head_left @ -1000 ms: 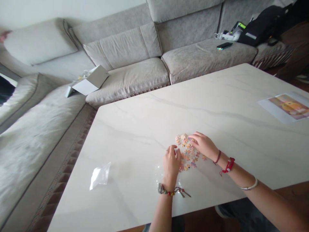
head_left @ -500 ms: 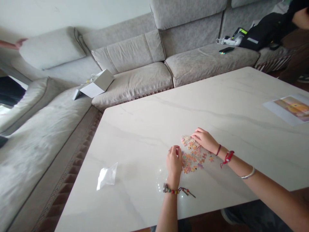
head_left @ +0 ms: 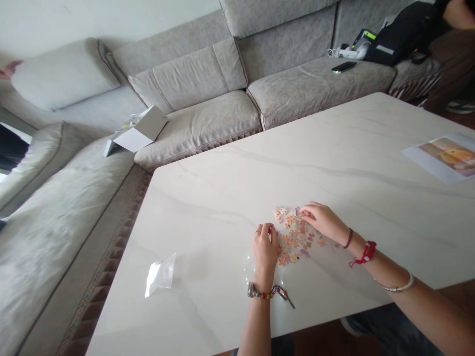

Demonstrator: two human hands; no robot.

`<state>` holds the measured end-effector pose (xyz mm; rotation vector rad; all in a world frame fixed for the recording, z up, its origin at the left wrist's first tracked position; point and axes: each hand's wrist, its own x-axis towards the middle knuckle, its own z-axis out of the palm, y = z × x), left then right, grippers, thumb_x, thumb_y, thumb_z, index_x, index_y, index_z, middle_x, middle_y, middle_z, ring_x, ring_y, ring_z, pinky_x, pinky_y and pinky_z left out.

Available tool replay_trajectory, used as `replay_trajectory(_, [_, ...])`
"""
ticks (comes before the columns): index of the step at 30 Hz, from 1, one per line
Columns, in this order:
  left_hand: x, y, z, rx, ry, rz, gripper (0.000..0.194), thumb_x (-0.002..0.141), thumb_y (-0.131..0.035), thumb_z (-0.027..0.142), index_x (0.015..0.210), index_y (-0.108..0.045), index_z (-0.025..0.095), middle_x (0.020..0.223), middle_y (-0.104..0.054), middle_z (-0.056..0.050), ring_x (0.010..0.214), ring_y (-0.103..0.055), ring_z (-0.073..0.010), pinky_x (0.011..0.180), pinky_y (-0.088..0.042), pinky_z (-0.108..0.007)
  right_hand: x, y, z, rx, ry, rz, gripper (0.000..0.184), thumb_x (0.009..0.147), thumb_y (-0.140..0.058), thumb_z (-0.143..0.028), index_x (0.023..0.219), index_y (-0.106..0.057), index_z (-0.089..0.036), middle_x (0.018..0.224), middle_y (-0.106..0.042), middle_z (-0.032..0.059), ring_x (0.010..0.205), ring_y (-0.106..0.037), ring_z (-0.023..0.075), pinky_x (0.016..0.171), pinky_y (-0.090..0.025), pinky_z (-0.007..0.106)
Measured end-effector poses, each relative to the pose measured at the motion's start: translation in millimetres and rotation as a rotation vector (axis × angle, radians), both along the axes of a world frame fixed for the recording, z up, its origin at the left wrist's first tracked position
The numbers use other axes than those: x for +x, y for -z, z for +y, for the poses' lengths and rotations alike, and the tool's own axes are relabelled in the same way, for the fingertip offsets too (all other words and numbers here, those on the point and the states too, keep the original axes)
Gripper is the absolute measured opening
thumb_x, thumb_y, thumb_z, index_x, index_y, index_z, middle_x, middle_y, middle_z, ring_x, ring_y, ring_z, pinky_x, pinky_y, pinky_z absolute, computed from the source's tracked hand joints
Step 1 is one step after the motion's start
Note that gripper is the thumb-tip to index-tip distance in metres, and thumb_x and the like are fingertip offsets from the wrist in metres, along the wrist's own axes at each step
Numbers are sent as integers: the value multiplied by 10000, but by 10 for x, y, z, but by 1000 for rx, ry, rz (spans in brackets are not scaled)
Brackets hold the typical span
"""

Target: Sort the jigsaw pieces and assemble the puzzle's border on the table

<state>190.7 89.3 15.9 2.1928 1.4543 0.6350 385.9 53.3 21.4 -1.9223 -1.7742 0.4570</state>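
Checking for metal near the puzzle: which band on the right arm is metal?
The silver bangle, farthest from the right hand; the dark red band and red knotted band nearer it look like cord.

The counter [head_left: 230,207] was seen to be smooth, glossy stone; the jigsaw pieces [head_left: 295,237] were matt card, the bag [head_left: 161,275] crinkled clear plastic, and the sofa [head_left: 196,113] coarse woven cloth.

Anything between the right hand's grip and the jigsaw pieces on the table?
Nothing visible. The right hand reaches straight to the near edge of the jigsaw pieces, its fingertips over the edge of the pile, with no object between them.
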Motion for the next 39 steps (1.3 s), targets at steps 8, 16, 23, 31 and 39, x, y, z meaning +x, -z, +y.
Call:
replay_trajectory(8, [63,7,-49,166,264,72,269,835,-429,216,1083,-531,232,1075,-555,-47,983,-457,-192,837,-407,-343,-135,142,200,37,12,-125,150,793,-471,-163,822,-617,-174,891,-546,66,827,-521,154,761,-397,251])
replay_trajectory(16, [130,54,-91,165,351,217,261,856,-407,242,1091,-519,260,1145,-546,-18,1040,-427,-211,843,-386,-396,-93,75,178,116,32,-24,160,810,-465,-162,762,-618,-176,766,-581,29,720,-525,123,704,-396,228])
replay_trajectory(23, [214,87,-96,178,129,221,239,831,-468,240,1054,-554,241,998,-563,-56,939,-462,-203,755,-398,-354,31,44,-72,93,-34,-289,225,772,-442,-57,785,-632,-176,880,-591,72,838,-481,179,760,-367,290])
replay_trajectory(31, [343,128,-138,155,65,236,205,828,-462,271,995,-575,238,994,-537,-63,920,-442,-217,780,-375,-387,-113,32,61,102,-15,-161,221,816,-407,-113,872,-610,-183,936,-560,72,898,-465,175,793,-374,283])
replay_trajectory(39, [352,103,-101,126,39,185,158,840,-435,249,838,-585,200,936,-554,-55,877,-459,-200,749,-374,-346,-237,101,220,-2,-84,-149,129,791,-490,-135,817,-610,-175,922,-548,69,901,-467,172,781,-361,274])
